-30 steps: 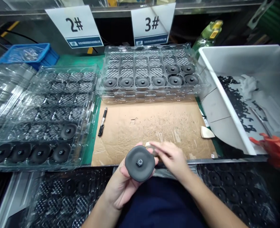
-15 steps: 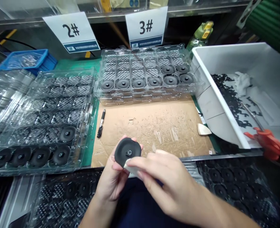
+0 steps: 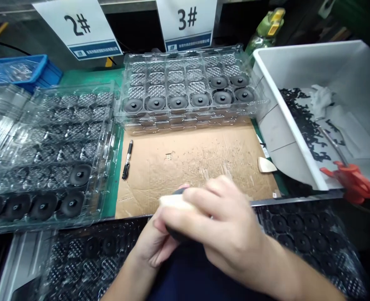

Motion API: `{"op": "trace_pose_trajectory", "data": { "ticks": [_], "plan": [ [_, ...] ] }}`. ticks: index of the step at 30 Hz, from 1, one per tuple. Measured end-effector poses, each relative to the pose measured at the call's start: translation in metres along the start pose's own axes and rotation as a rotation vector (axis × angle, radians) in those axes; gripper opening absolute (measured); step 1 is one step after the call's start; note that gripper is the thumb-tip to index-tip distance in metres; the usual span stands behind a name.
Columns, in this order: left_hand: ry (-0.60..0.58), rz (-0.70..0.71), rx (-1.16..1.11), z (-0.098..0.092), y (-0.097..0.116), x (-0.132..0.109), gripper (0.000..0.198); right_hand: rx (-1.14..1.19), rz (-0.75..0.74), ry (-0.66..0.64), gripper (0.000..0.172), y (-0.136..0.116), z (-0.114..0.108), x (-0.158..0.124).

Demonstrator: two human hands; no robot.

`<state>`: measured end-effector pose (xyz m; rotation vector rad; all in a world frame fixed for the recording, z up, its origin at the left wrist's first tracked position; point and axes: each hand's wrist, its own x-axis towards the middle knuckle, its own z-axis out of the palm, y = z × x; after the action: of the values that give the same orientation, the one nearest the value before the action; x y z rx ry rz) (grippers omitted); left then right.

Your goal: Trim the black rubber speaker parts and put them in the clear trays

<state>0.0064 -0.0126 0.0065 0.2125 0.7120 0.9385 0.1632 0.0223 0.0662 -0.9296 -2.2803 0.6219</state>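
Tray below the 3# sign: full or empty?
Partly full: the tray shows six black discs across its front row, two behind at right.

Head-worn view, facing forward, tilted down (close)

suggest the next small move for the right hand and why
Probably ease the right hand, with its white pad, aside: together they cover most of the black piece in the left hand, so its surface can't be checked from this view.
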Motion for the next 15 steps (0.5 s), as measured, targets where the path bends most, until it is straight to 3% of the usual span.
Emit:
{"op": "trace_pose_trajectory", "data": {
  "ticks": [2, 3, 6, 9, 12, 15],
  "plan": [
    [-0.041, 0.002, -0.036, 0.002, -0.003, -0.001, 0.026, 0.158, -0.122, -0.033, 0.029, 0.018, 0.003, 0.009],
    [-0.062, 0.004, -0.067, 0.001, -0.003, -0.002, 0.032, 0.224, -0.076, -0.010, 0.028, 0.031, 0.006, 0.010],
    [-0.129, -0.020, -0.163, -0.005, -0.001, -0.008, 0.051, 0.259, 0.304, 0.101, 0.027, 0.077, 0.029, 0.001],
    [-0.173, -0.027, -0.223, -0.010, 0.000, -0.013, 0.051, 0.194, 0.417, 0.099, 0.027, 0.112, 0.060, -0.022],
    [-0.200, -0.033, -0.252, -0.012, 0.000, -0.013, 0.049, 0.135, 0.470, 0.186, 0.032, 0.117, 0.075, -0.039],
    [-0.227, -0.034, -0.269, -0.011, 0.001, -0.012, 0.051, 0.139, 0.505, 0.251, 0.031, 0.099, 0.069, -0.043]
  ]
}}
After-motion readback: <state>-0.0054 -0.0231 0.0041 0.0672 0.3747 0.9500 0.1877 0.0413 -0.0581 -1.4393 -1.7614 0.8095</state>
